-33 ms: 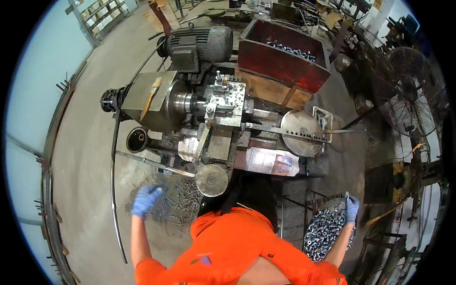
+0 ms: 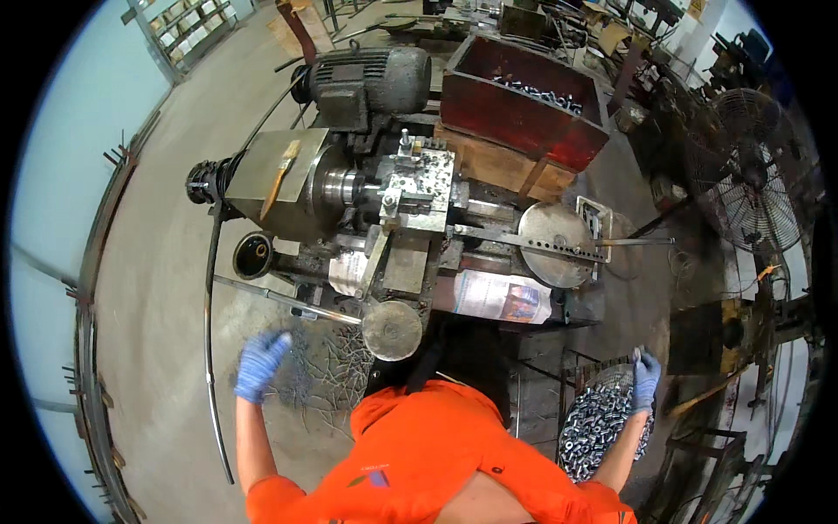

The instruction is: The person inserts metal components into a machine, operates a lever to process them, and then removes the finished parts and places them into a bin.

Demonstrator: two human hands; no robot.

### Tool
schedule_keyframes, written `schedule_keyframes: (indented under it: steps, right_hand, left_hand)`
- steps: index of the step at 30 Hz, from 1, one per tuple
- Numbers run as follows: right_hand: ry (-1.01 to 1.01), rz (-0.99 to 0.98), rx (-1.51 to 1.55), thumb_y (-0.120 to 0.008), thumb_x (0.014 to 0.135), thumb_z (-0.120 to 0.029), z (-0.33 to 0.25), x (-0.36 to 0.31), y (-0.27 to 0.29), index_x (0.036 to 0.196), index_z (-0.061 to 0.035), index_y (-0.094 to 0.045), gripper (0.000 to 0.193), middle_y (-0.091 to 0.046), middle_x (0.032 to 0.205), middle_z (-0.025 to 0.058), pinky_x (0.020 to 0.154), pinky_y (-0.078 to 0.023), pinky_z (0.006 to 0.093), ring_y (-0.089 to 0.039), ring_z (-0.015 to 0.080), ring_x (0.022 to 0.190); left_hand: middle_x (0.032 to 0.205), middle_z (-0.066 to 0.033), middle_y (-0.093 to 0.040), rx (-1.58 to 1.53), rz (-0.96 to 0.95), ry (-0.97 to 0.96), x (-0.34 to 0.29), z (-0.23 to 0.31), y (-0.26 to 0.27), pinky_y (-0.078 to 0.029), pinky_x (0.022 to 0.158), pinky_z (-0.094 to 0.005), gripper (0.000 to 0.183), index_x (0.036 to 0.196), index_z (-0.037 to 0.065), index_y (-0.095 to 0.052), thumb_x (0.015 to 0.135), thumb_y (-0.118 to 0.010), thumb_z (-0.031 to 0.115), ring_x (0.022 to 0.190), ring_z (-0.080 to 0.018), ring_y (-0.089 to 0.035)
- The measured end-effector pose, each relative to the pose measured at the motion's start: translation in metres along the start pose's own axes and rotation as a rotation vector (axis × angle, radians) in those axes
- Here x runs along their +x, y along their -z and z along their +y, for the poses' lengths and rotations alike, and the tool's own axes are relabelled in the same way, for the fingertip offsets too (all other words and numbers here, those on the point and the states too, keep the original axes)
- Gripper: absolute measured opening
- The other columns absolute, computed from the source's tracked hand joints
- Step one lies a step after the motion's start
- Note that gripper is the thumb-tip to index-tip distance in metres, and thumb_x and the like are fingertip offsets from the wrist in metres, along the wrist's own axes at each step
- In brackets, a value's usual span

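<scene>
My left hand (image 2: 262, 365), in a blue glove, hangs in the air left of the machine, over a floor patch of metal shavings (image 2: 327, 375). Its fingers are curled together, and what they hold, if anything, cannot be made out. On the right, my gloved right hand (image 2: 645, 382) is over the rim of a round basket of small metal parts (image 2: 598, 428). Its fingertips are pinched at a small greyish spot too small to name. Ahead of me stands a lathe-like machine with a metal tool block (image 2: 417, 188) beside its chuck (image 2: 336, 188).
Two round metal discs, one at the near lever (image 2: 392, 331) and one on the perforated bar (image 2: 555, 244), jut toward me. A brush (image 2: 279, 179) lies on the machine housing. Behind are a motor (image 2: 371, 83) and a red bin (image 2: 524, 127); a fan (image 2: 751, 175) stands right.
My left hand has shifted slightly left and turned a little. My right hand stays at the basket almost unmoved.
</scene>
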State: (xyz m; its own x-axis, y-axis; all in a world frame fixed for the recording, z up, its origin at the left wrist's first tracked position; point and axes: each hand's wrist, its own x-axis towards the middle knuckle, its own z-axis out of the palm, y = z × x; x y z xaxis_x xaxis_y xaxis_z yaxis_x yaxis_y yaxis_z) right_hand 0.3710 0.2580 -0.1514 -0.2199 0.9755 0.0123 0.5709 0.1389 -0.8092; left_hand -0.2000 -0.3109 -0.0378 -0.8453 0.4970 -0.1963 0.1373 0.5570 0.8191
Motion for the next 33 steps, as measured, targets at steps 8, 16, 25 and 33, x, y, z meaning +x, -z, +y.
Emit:
schedule_keyframes:
  steps: [8,16,25,33]
  right_hand:
    - [1.291,-0.512,0.066,-0.073,0.062,-0.043,-0.419,-0.124,-0.204,0.102,-0.0154,-0.064,0.05,-0.049,0.118,0.0178,0.085,-0.042,0.0424,-0.053,0.0334,0.099]
    - [1.329,-0.5,0.155,-0.074,0.059,-0.041,-0.448,-0.148,-0.259,0.093,-0.0116,-0.066,0.046,-0.049,0.11,0.015,0.08,-0.042,0.0408,-0.051,0.0307,0.094]
    - [1.295,-0.637,-0.042,-0.07,0.064,-0.047,-0.449,-0.143,-0.254,0.09,-0.0104,-0.067,0.045,-0.052,0.106,0.0174,0.083,-0.041,0.0421,-0.051,0.0334,0.096]
    - [1.504,-0.835,-0.287,-0.064,0.07,-0.046,-0.462,-0.137,-0.25,0.091,-0.0135,-0.068,0.038,-0.052,0.119,0.0142,0.091,-0.039,0.043,-0.047,0.0332,0.11]
  left_hand:
    - [0.087,-0.0051,-0.064,-0.566,-0.368,-0.248,0.035,0.186,-0.077,-0.043,0.076,-0.0262,0.042,0.1,-0.001,-0.064,0.089,-0.051,0.038,0.083,-0.0117,-0.057]
    - [0.083,0.0002,-0.062,-1.253,-0.503,-0.02,0.046,0.169,-0.119,-0.043,0.07,-0.0211,0.031,0.096,0.004,-0.064,0.088,-0.054,0.032,0.076,-0.0067,-0.055]
    - [0.091,-0.0072,-0.064,-0.487,-0.591,-0.289,0.064,0.169,-0.09,-0.046,0.076,-0.0246,0.038,0.107,-0.004,-0.059,0.085,-0.06,0.027,0.084,-0.0108,-0.058]
    - [0.081,-0.0057,-0.064,-0.221,-0.832,-0.29,0.08,0.155,-0.073,-0.045,0.068,-0.0243,0.04,0.098,-0.003,-0.063,0.085,-0.059,0.034,0.074,-0.0108,-0.057]
